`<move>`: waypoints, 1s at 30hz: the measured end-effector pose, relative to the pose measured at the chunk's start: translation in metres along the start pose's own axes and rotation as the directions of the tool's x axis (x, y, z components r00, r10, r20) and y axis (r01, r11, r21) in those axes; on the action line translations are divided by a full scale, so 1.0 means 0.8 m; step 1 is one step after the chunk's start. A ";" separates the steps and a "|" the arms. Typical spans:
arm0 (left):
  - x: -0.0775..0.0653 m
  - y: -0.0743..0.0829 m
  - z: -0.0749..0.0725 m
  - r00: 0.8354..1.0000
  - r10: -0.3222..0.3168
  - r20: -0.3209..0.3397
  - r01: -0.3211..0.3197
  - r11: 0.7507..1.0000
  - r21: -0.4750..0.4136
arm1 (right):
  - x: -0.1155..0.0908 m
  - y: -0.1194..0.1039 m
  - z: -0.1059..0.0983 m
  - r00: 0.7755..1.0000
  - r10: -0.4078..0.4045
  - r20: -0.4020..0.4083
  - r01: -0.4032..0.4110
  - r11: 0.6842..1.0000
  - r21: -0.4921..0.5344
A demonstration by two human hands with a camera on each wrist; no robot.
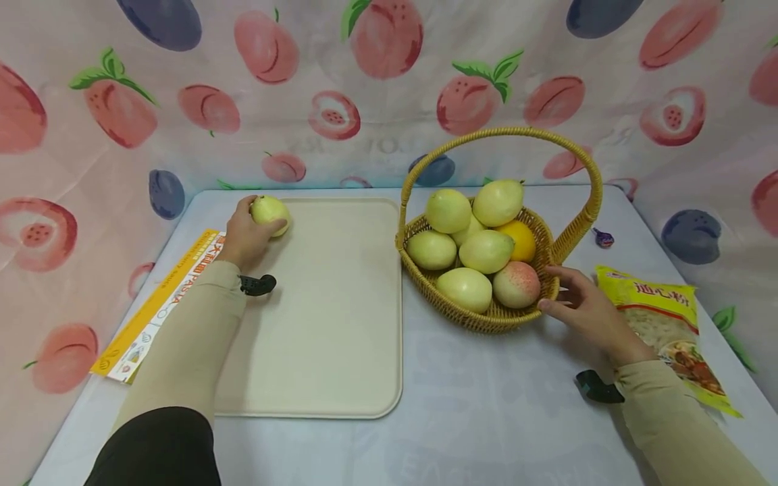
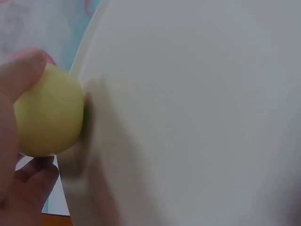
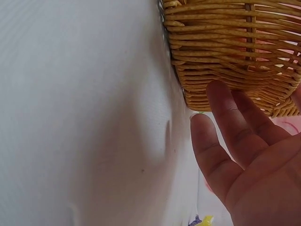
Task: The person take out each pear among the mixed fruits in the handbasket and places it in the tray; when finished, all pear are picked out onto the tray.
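Note:
My left hand [image 1: 244, 237] grips a round pale yellow-green fruit [image 1: 271, 214] at the far left corner of a cream tray [image 1: 322, 324]. In the left wrist view, the thumb and fingers curl around this fruit [image 2: 49, 113], beside the tray rim. My right hand [image 1: 592, 317] touches the right side of a wicker basket [image 1: 450, 305] with relaxed fingers. The right wrist view shows fingertips [image 3: 218, 92] against the woven wall. Inside the basket lie several pale yellow-green fruits [image 1: 464, 290], an orange [image 1: 519, 239] and a pinkish peach [image 1: 516, 285].
A yellow-and-white pasta package [image 1: 164, 304] lies along the tray's left side, partly behind the left arm. To the right are a yellow bag of pasta [image 1: 662, 317] and a small purple-wrapped lollipop [image 1: 603, 237]. The basket's tall handle [image 1: 504, 133] arches over the fruit.

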State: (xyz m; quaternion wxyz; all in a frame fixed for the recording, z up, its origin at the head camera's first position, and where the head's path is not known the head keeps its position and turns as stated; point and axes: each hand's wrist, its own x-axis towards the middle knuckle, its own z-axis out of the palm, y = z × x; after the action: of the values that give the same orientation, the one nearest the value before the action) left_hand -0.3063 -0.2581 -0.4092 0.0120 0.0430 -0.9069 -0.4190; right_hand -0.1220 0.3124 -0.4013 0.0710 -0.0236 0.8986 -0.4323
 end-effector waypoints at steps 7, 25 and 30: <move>0.002 0.003 -0.003 1.000 -0.001 0.019 0.001 1.000 0.006 | 0.000 0.000 0.000 0.999 -0.033 -0.015 0.033 0.999 0.005; 0.002 0.010 -0.005 1.000 -0.004 -0.025 0.004 1.000 -0.009 | 0.000 -0.004 -0.001 1.000 -0.012 -0.014 0.012 1.000 -0.004; 0.000 0.010 -0.001 0.996 -0.043 -0.077 0.037 0.996 -0.082 | 0.001 -0.003 -0.001 1.000 -0.001 -0.012 0.001 1.000 -0.016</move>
State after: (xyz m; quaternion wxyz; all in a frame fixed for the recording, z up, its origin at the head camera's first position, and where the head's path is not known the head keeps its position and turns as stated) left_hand -0.3069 -0.2538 -0.4027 0.0409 0.0772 -0.8870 -0.4535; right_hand -0.1228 0.3114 -0.3989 0.0652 -0.0221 0.9024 -0.4253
